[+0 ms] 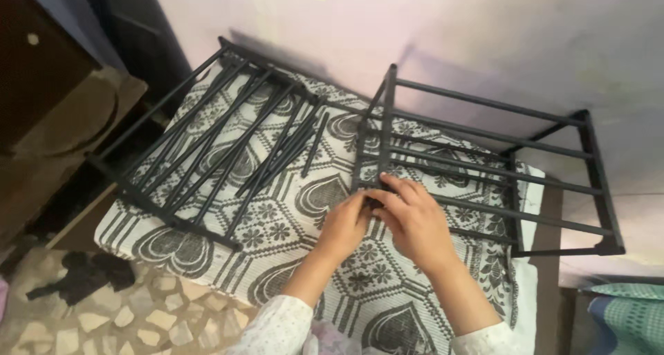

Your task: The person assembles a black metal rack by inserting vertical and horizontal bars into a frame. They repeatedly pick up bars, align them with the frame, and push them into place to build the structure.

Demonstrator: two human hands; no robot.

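Your two hands meet at the near corner of one black rack frame (484,168): your left hand (344,225) pinches the frame's end with fingers together, and your right hand (415,220) curls closed over the same spot. The frame lies on a patterned bedspread (304,244) and carries about six parallel rods. Farther left lies a second frame (173,154), flat, with a loose bundle of rods (277,151) across it, too overlapped to count.
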